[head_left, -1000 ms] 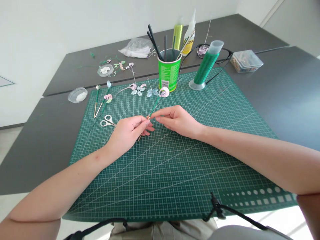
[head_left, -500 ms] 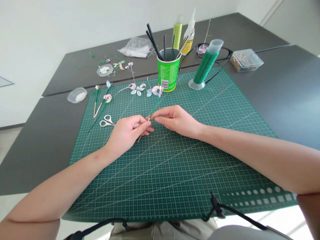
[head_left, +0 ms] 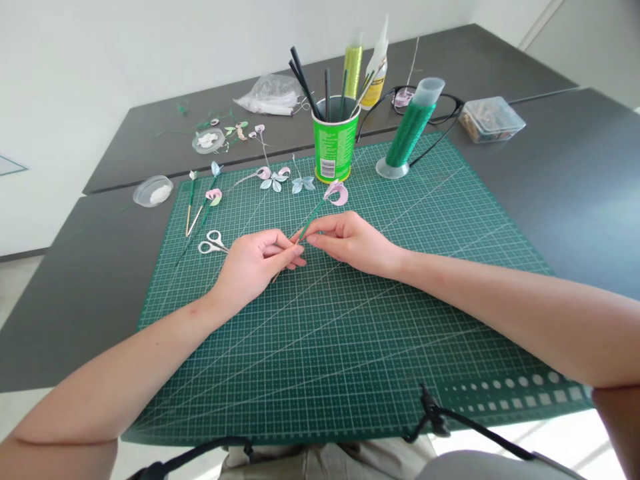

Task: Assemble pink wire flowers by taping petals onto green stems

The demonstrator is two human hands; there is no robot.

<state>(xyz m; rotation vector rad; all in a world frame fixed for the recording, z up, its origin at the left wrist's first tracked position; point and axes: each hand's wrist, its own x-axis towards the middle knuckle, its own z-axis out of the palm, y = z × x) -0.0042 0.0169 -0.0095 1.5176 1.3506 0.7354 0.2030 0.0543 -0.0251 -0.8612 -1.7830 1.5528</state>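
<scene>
My left hand (head_left: 254, 263) pinches a thin wooden stick, its lower end poking out below the fingers. The stick's upper part is wrapped in green thread and carries a pink flower (head_left: 337, 192) with a curled petal, tilted up to the right. Close against the wrapped stem (head_left: 311, 221), my right hand (head_left: 350, 241) has thumb and forefinger brought together; whatever lies between them is too small to make out. White-handled scissors (head_left: 213, 243) lie left of my left hand, their blades partly hidden by it.
On the green cutting mat (head_left: 320, 373) stand a green cup (head_left: 334, 150) of sticks and a green thread spool (head_left: 411, 133), with eyeglasses (head_left: 453, 107) behind. Finished flower stems (head_left: 196, 203) and blue-leaved pieces (head_left: 274, 180) lie left. Farther back are a glue bottle (head_left: 376, 73) and a clear box (head_left: 493, 120).
The stem has turned in my fingers: the flower's curled petal now points right instead of left, and the flower sits slightly farther right. Both hands stay in nearly the same place.
</scene>
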